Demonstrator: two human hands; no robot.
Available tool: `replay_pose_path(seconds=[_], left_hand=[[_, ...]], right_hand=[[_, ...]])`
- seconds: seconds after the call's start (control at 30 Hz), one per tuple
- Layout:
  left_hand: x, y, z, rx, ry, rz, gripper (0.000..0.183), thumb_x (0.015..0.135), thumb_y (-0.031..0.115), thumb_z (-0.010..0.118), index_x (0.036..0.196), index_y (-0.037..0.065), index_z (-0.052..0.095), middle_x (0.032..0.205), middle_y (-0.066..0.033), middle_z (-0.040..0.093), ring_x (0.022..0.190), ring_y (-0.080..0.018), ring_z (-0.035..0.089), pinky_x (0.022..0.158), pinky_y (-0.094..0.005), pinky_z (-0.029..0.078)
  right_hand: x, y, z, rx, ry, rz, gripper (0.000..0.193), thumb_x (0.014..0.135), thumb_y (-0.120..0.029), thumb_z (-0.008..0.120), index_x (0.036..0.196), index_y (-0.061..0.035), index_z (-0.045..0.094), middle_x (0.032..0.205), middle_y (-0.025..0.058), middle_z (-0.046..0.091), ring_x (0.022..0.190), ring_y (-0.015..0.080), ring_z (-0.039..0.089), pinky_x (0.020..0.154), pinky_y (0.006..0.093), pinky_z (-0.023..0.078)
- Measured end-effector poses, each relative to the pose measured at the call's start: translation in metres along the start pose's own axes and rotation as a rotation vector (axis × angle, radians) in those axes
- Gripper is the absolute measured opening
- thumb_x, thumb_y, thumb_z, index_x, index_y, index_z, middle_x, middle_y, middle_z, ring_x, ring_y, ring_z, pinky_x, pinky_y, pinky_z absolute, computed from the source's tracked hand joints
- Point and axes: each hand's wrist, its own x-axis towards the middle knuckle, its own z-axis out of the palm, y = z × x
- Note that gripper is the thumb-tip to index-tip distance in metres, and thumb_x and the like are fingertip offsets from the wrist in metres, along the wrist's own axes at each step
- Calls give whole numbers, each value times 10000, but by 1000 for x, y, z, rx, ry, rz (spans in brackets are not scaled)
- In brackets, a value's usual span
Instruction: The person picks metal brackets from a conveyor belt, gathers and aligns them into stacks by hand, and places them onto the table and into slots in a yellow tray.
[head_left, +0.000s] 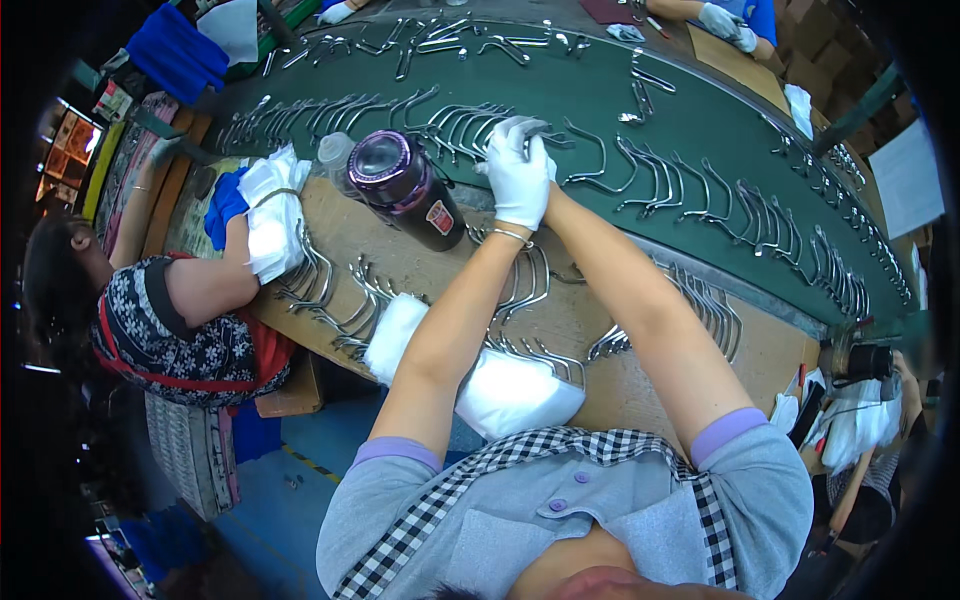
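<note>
Both of my hands, in white gloves, meet over the near side of the green conveyor belt [400,85]. My left hand [520,200] is bent closed against my right hand [541,163], which overlaps it and looks closed too. Whatever lies between them is hidden. Just left of the gloves, and partly behind them, is a row of curved shiny metal rods [462,128]. To their right, a single bent metal rod [600,160] lies on the belt. More curved metal rods [535,280] rest on the worktable below my wrists.
A dark purple-lidded bottle [430,210] and a clear bottle [338,160] stand left of my hands. White padded bundles [520,390] lie at the table's near edge. At left, a person [190,310] sits beside a white cloth bundle [275,215]. Other gloved hands [725,22] work across the belt.
</note>
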Motion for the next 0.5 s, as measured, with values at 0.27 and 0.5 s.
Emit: replay_pose_path(seconds=[0.27,0.5], left_hand=[[8,-13,-26,-195,44,-170,171,824,-42,493,957,-20,599,1013,-104,543,952,-190,547,871,-300,431],[5,-2,9,-499,37,-354,222,829,-53,484,1032,-41,573,1063,-106,562,982,-184,570,902,-292,433]], right_hand=[[-2,-82,-32,59,-130,322,326,865,-329,462,1007,-96,640,1088,145,634,1005,313,607,819,394,481],[21,-1,-68,50,-224,442,335,853,-319,487,1058,-105,644,1077,118,645,966,292,618,820,396,484]])
